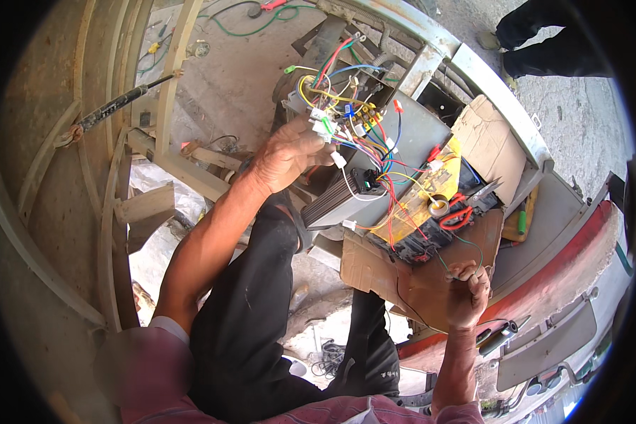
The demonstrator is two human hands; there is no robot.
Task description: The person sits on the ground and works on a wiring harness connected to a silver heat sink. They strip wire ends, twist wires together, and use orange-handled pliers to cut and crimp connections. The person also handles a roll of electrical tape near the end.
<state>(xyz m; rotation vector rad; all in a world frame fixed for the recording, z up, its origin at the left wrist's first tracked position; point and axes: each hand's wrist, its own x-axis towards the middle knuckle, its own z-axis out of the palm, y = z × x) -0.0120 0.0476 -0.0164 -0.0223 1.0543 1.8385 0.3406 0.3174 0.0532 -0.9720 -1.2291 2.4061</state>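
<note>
My left hand (290,152) is closed on white wire connectors (322,120) in a tangle of coloured wires above a finned metal controller (328,201). My right hand (466,293), fingers curled, pinches a thin green wire (461,240) over a brown cardboard sheet (424,297). Right of the controller are a black-and-yellow battery (396,230), a roll of tape (439,208) and red-handled scissors (456,218). A yellow terminal block (366,116) sits among the wires.
A metal vehicle frame (424,71) surrounds the work, with curved ribs (81,141) and a rod (106,113) on the left. Cardboard (495,141) leans at the right. Another person's dark-trousered legs (544,49) are at top right. A green cord (268,35) lies on the floor.
</note>
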